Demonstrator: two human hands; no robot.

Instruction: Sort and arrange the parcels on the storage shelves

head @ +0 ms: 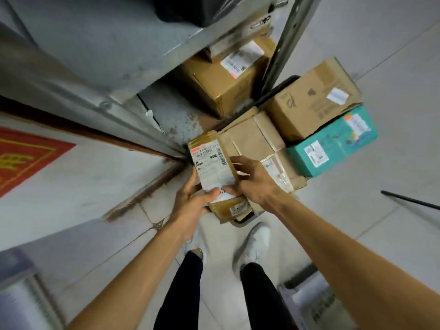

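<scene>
Beyond the held parcel (214, 163), seemingly stacked boxes (314, 96) crowd the shelf (107, 44).

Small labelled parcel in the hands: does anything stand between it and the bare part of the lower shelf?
Nothing visible does. The left hand and right hand hold the small labelled parcel just in front of the lower shelf. The brown box on that shelf sits beside the bare part, not in the path.
</scene>
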